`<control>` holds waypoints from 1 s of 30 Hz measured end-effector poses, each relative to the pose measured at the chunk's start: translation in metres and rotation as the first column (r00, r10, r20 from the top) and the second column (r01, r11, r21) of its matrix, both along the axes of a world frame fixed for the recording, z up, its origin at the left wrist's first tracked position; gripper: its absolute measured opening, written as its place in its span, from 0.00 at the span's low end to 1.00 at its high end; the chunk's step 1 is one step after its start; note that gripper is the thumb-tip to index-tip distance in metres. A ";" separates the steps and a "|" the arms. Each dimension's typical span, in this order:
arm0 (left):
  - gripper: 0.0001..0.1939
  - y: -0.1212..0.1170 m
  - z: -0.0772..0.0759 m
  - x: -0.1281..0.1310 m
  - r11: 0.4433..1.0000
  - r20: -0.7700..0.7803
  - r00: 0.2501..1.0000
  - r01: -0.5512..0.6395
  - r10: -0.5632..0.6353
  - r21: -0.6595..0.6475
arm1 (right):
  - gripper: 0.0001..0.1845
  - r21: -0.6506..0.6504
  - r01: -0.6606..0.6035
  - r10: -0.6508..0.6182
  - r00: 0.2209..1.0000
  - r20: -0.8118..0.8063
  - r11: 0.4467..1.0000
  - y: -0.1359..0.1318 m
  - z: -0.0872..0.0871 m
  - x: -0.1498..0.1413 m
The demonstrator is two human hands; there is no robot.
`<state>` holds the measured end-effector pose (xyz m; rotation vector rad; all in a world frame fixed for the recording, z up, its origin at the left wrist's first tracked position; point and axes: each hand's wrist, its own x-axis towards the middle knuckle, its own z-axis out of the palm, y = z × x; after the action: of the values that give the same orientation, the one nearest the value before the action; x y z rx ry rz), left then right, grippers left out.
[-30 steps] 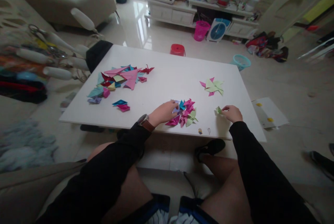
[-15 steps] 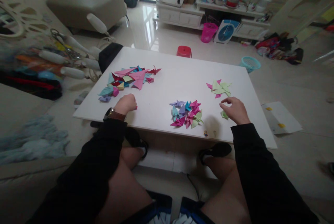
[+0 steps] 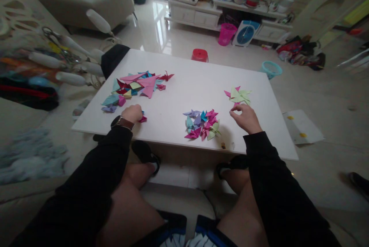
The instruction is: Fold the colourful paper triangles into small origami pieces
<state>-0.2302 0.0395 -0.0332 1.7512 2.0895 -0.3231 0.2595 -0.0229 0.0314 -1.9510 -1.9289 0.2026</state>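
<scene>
My left hand (image 3: 133, 113) is closed at the near left of the white table (image 3: 173, 97), a watch on its wrist. A magenta folded paper piece (image 3: 143, 119) and a bit of blue paper show at its fingertips. My right hand (image 3: 247, 119) curls thumb and fingers into a ring beside the green and pink paper pieces (image 3: 240, 95); whatever is in the pinch is hidden. Between the hands lies a cluster of small paper cranes (image 3: 202, 125), purple, blue, pink and green. Beyond my left hand spreads a larger pile of folded paper (image 3: 135, 85).
Two tiny items, one of them a dark bit (image 3: 223, 145), lie at the table's near edge. A red stool (image 3: 200, 55) stands past the far edge. On the floor are a blue basket (image 3: 271, 69), a pink bin (image 3: 226, 34) and a white sheet (image 3: 302, 127).
My right hand has shifted toward the green and pink pieces; the small green piece beneath it no longer shows. Blue paper now shows at my left fingertips. The whole view has shifted slightly.
</scene>
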 end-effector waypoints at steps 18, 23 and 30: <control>0.09 -0.048 0.049 0.180 0.798 0.517 0.621 0.349 -0.590 0.491 | 0.07 0.084 -0.310 0.320 0.927 -0.196 0.947 -0.021 0.013 -0.045; 0.07 -0.061 0.054 0.207 0.732 0.395 0.639 0.431 -0.660 0.527 | 0.04 0.126 -0.441 0.459 0.844 -0.278 0.888 -0.028 0.015 -0.071; 0.09 -0.067 0.063 0.219 0.685 0.307 0.636 0.509 -0.707 0.521 | 0.06 0.063 -0.525 0.524 0.822 -0.222 0.849 -0.028 0.002 -0.079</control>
<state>-0.0108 -0.0271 0.0302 2.4542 1.1657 0.3762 0.1809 -0.0511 0.0335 -1.2740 -2.2523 0.5554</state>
